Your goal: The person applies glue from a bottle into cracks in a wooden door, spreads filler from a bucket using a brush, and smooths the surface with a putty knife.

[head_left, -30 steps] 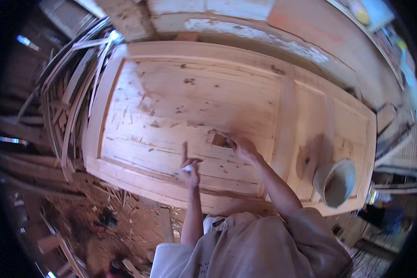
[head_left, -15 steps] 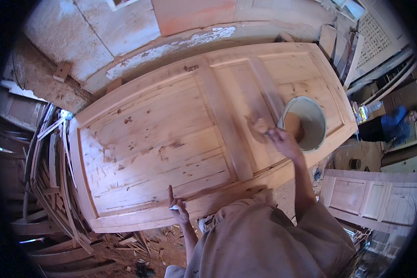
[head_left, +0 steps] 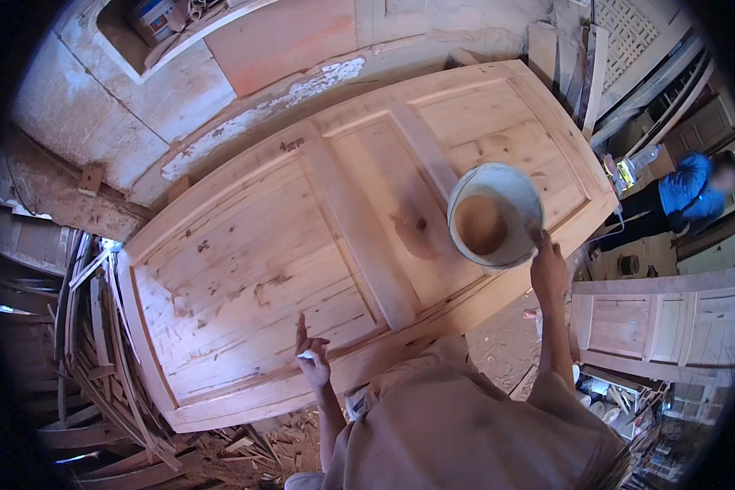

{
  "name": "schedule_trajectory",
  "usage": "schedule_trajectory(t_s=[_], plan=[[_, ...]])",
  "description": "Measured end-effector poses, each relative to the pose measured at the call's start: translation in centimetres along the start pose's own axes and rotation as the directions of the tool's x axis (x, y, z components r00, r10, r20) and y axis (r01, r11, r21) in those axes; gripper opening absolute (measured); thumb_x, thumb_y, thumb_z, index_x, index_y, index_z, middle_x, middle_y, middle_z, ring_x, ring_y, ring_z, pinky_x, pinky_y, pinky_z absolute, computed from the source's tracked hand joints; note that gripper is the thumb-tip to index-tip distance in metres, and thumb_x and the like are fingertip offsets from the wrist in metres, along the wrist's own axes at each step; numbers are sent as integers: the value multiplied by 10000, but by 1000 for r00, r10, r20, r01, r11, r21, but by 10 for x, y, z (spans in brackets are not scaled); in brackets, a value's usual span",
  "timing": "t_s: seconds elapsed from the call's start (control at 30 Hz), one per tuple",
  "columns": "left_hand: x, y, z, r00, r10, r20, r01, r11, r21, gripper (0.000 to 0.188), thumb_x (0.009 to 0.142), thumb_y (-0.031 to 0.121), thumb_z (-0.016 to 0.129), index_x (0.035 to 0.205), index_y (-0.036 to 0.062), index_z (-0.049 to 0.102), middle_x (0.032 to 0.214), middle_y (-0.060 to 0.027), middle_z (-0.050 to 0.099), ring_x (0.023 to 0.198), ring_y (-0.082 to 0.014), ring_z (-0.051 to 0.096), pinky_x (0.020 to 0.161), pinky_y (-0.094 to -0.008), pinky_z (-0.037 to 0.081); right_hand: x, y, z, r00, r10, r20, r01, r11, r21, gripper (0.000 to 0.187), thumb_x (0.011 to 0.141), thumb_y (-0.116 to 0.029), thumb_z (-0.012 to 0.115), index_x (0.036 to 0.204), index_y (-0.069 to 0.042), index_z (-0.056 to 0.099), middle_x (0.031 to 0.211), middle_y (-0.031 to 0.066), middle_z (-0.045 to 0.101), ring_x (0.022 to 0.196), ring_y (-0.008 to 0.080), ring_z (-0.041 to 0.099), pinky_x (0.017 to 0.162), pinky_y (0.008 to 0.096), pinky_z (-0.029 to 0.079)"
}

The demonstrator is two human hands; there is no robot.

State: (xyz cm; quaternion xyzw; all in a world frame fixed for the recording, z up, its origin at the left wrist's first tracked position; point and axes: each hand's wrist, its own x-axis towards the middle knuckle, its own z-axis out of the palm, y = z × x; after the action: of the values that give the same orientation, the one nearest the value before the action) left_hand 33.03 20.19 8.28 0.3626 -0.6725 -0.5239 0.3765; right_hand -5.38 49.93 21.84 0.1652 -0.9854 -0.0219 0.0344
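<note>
1. Right hand of the worker: moved, over the last half second, from the left side of the bucket to its right rim. The camera view has also swung, so that a wall recess now shows at upper left.
2. Wall recess, upper left: holds a small white, blue and red container; its contents are hidden from where I stand.
3. Left hand: partly open above the near edge of the door, index finger straight, other fingers bent, much as before. A small white piece shows at the fingers; whether gripped or worn, I cannot tell.
4. Panelled wooden door: lies flat across the middle, with a brown patch around a dark knot just left of the bucket.
5. Grey bucket: on the door's right half, its mouth toward the viewer, with tan material in the bottom. The right hand's fingers are bent nearly closed at its rim; a dark shape shows at their tips, though I cannot tell whether they grip it.
6. Clear bottle, far right: near a person in blue; contents unclear.
</note>
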Motion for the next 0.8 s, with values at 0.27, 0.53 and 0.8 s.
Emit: schedule_trajectory(t_s=[0.27, 0.53, 0.8], plan=[[46, -38, 116, 944, -162, 287, 218, 961, -173, 219, 869, 96, 530, 814, -33, 698, 1395, -240, 510, 1195, -267, 546, 961, -371, 435, -143, 19, 70, 984, 71, 161, -162, 724, 671, 442, 937, -68, 517, 1355, 22, 405, 1020, 245, 611, 885, 383, 634, 780, 438, 506], [139, -55, 250, 825, 338, 452, -430, 895, 115, 200, 904, 99, 542, 829, -37, 668, 1298, -224, 575, 838, -244, 648, 749, -348, 496, -86, -77, 153, 828, -253, 500, -31, 870, 493, 560, 936, -173, 535, 1465, -154, 355, 1195, 261, 574, 799, 450, 642, 706, 526, 542], [141, -71, 294, 757, -159, 634, 53, 982, 183, 194, 894, 142, 574, 807, 0, 672, 923, -134, 668, 833, -171, 644, 724, -331, 484, -27, -125, 190, 940, -336, -61, 329, 843, 425, 617, 937, -211, 540, 1502, -161, 296, 1162, 248, 562, 798, 429, 652, 685, 532, 533]])
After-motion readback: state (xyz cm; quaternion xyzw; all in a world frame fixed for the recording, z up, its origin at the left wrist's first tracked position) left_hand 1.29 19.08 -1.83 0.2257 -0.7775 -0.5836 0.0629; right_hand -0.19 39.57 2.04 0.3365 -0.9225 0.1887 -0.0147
